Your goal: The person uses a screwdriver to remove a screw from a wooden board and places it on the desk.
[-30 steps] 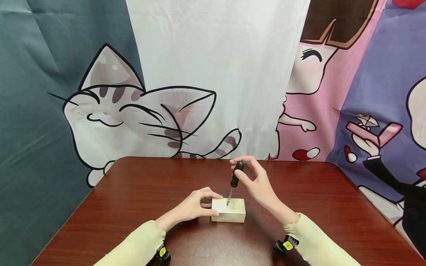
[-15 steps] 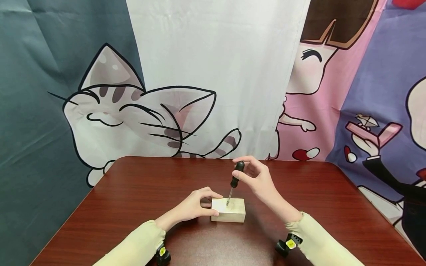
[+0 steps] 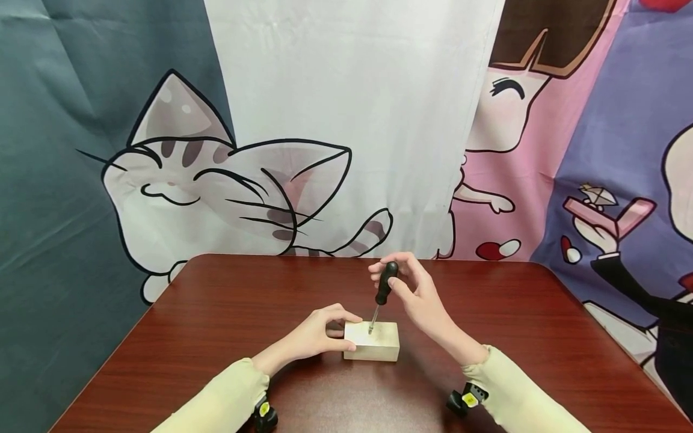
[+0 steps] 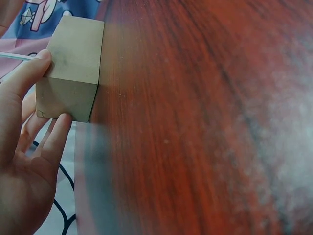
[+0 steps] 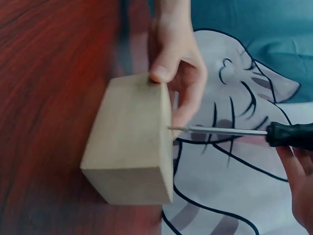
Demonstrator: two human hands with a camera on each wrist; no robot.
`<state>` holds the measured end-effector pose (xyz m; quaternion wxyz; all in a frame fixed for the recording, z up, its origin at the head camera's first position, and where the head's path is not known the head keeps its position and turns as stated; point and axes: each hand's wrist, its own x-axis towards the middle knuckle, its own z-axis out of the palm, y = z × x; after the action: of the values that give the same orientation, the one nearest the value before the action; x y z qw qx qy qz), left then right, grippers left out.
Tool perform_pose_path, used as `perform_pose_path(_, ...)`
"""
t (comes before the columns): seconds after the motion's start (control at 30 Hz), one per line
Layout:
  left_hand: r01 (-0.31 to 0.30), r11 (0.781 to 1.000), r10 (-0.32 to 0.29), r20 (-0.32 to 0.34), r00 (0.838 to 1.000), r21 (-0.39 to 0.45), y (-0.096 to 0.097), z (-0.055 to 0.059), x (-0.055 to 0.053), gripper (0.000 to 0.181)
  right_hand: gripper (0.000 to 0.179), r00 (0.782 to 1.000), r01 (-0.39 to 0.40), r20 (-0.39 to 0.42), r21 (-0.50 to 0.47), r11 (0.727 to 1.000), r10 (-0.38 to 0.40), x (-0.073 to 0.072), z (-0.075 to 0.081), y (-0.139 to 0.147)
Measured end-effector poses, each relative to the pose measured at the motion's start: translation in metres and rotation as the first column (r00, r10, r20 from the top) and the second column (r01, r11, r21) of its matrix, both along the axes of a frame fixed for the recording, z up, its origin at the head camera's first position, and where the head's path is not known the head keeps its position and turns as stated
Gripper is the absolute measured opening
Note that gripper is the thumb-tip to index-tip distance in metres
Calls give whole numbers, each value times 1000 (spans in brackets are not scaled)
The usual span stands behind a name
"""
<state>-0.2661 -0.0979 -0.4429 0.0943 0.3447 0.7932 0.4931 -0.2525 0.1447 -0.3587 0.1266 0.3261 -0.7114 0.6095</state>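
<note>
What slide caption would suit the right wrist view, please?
Left hand grips wooden block; right hand holds screwdriver against a screw.

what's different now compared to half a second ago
The right hand eased slightly left, its fingertips reaching further past the black-handled metal screwdriver while its thumb shifted right. The left hand stayed on the pale rectangular wooden block, which hasn't visibly moved.
</note>
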Motion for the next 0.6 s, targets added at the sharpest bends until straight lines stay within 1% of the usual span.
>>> perform_pose_path(0.07,6,1000,-6,-4,1000,3,1,0,0,44,28,997,79,-16,23,997,-78,2,-1,-3)
perform_pose_path(0.13,7,1000,-7,-5,1000,7,1,0,0,44,33,988,151,-30,47,987,-149,4,-2,-5)
perform_pose_path(0.2,5,1000,-5,0,1000,8,2,1,0,44,37,981,192,-32,58,980,-190,5,-1,-7)
perform_pose_path(0.37,1,1000,-1,14,1000,7,2,3,-1,44,35,986,169,5,37,985,-169,5,3,-8)
perform_pose_path(0.6,-1,1000,1,19,1000,-2,1,3,-1,44,36,988,150,31,74,986,-152,6,4,-2)
